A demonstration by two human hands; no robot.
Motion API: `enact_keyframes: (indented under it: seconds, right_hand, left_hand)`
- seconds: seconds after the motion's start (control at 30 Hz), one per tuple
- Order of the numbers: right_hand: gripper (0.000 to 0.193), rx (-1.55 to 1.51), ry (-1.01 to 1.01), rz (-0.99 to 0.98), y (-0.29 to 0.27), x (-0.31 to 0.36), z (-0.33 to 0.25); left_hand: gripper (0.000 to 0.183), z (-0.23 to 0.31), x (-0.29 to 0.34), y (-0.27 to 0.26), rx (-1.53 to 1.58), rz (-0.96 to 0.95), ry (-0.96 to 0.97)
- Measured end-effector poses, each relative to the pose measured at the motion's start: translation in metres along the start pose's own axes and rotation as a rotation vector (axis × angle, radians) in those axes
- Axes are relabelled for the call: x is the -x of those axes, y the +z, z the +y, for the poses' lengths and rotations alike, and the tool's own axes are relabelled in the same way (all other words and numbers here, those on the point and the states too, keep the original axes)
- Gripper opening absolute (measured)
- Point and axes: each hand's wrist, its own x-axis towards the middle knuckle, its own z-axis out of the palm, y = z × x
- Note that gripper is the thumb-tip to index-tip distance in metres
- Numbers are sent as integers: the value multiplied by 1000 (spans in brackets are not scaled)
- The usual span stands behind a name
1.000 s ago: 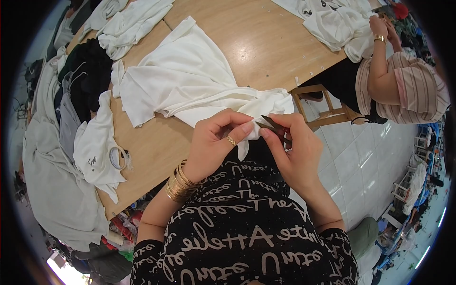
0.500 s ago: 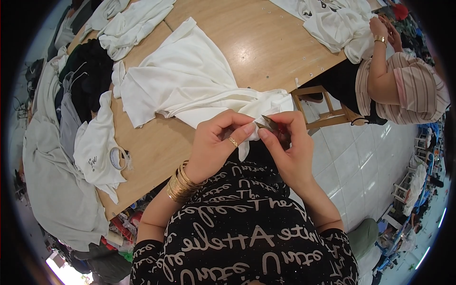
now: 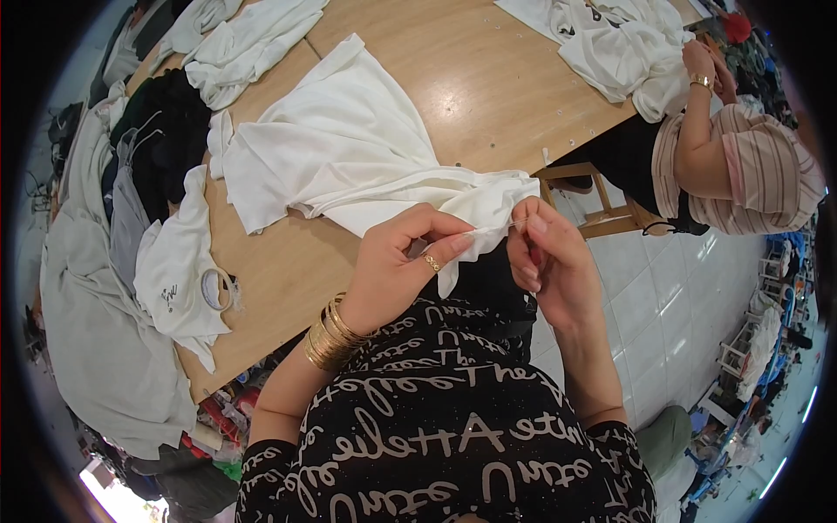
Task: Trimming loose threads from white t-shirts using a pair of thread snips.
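Note:
A white garment (image 3: 340, 148) lies spread over the table, its gathered near end hanging over the edge in front of me. My left hand (image 3: 411, 253) pinches this end between thumb and forefinger. Just right of it, my right hand (image 3: 554, 257) is closed, its thumb and forefinger pinched on what looks like a fine pale thread (image 3: 511, 224) running toward the garment. The other right fingers curl into the palm. Something reddish shows between them, too small to make out, and the snips' blades are not visible now.
A tape roll (image 3: 218, 289) rests on white printed fabric (image 3: 170, 283) at the left, near heaped grey and black clothes. At the upper right, a co-worker in a striped top (image 3: 741, 166) handles white cloth (image 3: 623, 57). A wooden stool (image 3: 602, 205) stands by the table.
The dark snips blades seen at the cloth between my hands are out of sight. My right hand has drawn slightly right and turned, now pinching the thread. The left hand keeps its hold.

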Motion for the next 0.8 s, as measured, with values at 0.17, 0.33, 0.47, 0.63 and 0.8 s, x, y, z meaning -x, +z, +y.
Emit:
enact_keyframes:
  seconds: [0.17, 0.33, 0.47, 0.63, 0.8]
  right_hand:
    - [17, -85, -85, -30, -14, 2, -6]
    - [28, -241, -156, -87, -32, 11, -21]
    - [27, -23, -478, 71, -55, 33, -55]
    - [13, 344, -789, 614, -56, 34, -55]
    - [5, 548, -1110, 898, -40, 27, -42]
  left_hand:
    - [11, -1, -2, -2, -43, -8, -17]
    - [11, -8, -4, -6, -96, 0, 5]
    - [12, -23, -1, -17, -78, 14, -59]
    - [13, -22, 0, -15, -88, 14, -39]
    - [14, -20, -2, -9, -61, 19, -9]
